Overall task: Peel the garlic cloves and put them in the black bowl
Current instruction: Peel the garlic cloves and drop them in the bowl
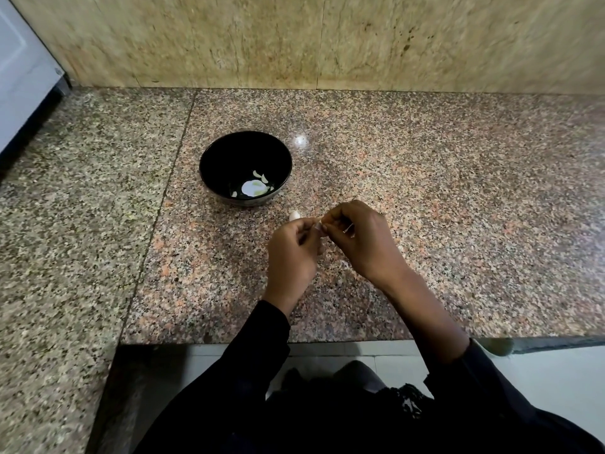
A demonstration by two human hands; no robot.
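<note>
The black bowl (pixel 245 168) stands on the speckled granite counter, with a few pale peeled cloves (pixel 262 177) lying inside it near the front. Just below and right of the bowl, my left hand (pixel 292 253) and my right hand (pixel 363 242) meet over the counter. Both pinch one garlic clove (pixel 319 227) between their fingertips; the clove is mostly hidden by the fingers. Another whitish clove (pixel 294 215) lies on the counter just behind my left hand.
The granite counter (pixel 458 208) runs wide to both sides, with a stone wall (pixel 327 40) behind it. A white appliance (pixel 23 83) stands at the far left. The counter's front edge (pixel 327 342) is close below my wrists.
</note>
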